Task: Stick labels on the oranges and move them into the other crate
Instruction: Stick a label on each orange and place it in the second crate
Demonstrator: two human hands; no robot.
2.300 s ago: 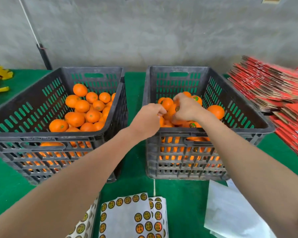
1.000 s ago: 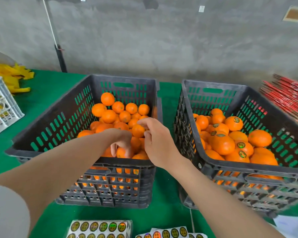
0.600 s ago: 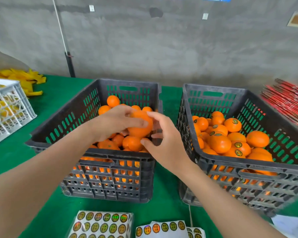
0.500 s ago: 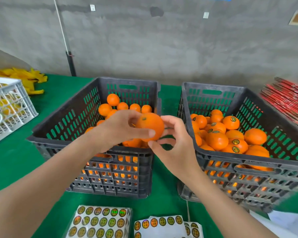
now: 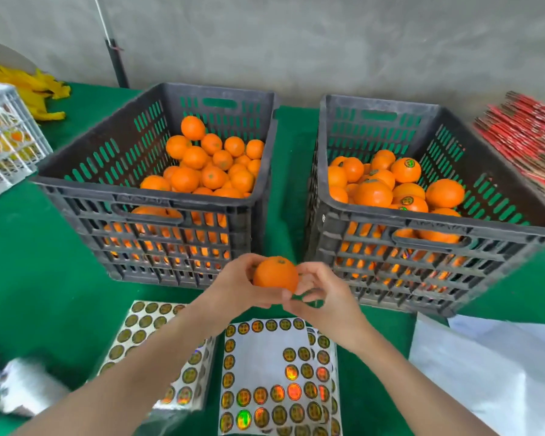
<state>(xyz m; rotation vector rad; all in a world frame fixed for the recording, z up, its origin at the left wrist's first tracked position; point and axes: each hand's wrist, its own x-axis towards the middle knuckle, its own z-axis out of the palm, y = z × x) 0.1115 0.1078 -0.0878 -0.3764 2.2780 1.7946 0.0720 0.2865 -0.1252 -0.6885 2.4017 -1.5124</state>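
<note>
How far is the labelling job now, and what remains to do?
Done: the right crate holds many oranges, several with visible labels. In hand: the left hand and right hand hold one orange above the label sheets; no label shows on it. Left: the left crate is full of unlabelled oranges.

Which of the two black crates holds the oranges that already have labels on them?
The right crate: several of its oranges carry round stickers, such as the labelled orange near its back. No stickers show on the fruit in the left crate.
</note>
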